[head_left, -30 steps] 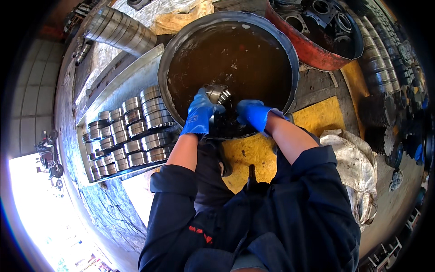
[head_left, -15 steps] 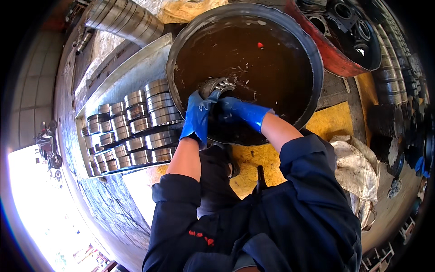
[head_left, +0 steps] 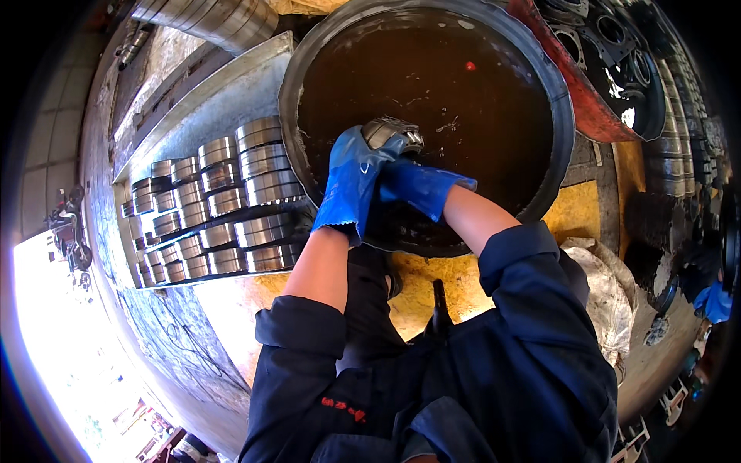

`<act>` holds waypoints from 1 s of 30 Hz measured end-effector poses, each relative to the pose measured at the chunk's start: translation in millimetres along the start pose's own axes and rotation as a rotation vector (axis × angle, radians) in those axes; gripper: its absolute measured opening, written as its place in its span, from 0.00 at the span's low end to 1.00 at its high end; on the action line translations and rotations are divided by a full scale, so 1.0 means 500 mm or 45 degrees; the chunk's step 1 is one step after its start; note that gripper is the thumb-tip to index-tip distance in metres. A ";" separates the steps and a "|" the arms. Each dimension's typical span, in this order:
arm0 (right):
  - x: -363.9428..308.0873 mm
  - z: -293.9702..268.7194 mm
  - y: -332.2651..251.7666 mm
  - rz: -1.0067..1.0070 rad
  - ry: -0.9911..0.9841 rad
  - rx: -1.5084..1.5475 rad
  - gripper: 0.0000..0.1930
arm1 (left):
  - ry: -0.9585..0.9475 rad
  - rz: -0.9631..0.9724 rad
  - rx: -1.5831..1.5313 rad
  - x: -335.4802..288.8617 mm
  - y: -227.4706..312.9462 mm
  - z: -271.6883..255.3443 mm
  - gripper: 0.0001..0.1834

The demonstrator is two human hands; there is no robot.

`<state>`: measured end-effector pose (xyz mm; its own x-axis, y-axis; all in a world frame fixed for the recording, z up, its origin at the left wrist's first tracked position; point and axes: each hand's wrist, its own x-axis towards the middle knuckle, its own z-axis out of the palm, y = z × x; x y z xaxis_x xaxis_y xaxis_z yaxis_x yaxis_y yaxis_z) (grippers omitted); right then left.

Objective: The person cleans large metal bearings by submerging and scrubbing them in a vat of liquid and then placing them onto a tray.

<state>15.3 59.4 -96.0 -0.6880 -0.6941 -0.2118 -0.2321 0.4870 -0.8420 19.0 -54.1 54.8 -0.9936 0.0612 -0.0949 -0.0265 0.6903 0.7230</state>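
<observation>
Over the near left part of a large round basin [head_left: 290, 116] of brown liquid [head_left: 417, 69], my two hands in blue rubber gloves are close together. My left hand [head_left: 351, 174] is closed round a shiny metal roller bearing [head_left: 388, 133], wet and tilted. My right hand [head_left: 421, 185] reaches in from the other side against the same bearing; its fingers are largely hidden behind the left glove. To the left of the basin, a metal tray [head_left: 220, 89] holds several rows of stacked shiny bearing rings [head_left: 262, 160].
A red-sided container [head_left: 567, 73] with dark metal parts [head_left: 610, 31] stands right of the basin. Metal cylinders [head_left: 216, 23] lie beyond the tray. Stacked rings [head_left: 668, 147] line the right side. A pale sack [head_left: 602, 289] lies near my right elbow on the yellow floor [head_left: 575, 208].
Both hands have lifted a little and shifted right with the bearing, which is turned differently. The view has shifted slightly, so the basin and tray sit elsewhere in the picture.
</observation>
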 end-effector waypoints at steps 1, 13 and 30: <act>-0.025 -0.002 -0.024 0.022 0.114 -0.031 0.12 | -0.014 0.019 -0.017 -0.005 0.006 -0.002 0.22; -0.008 -0.009 -0.019 -0.007 0.071 -0.005 0.11 | -0.073 -0.236 0.011 0.018 -0.012 -0.012 0.27; 0.016 0.029 -0.006 0.079 0.160 -0.432 0.11 | -0.157 -0.460 -0.086 0.034 0.004 -0.023 0.31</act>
<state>20.4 44.8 -102.1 -0.7822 -0.5973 -0.1771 -0.3874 0.6889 -0.6126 0.8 -60.1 62.4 -0.8983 -0.0879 -0.4305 -0.3836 0.6346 0.6709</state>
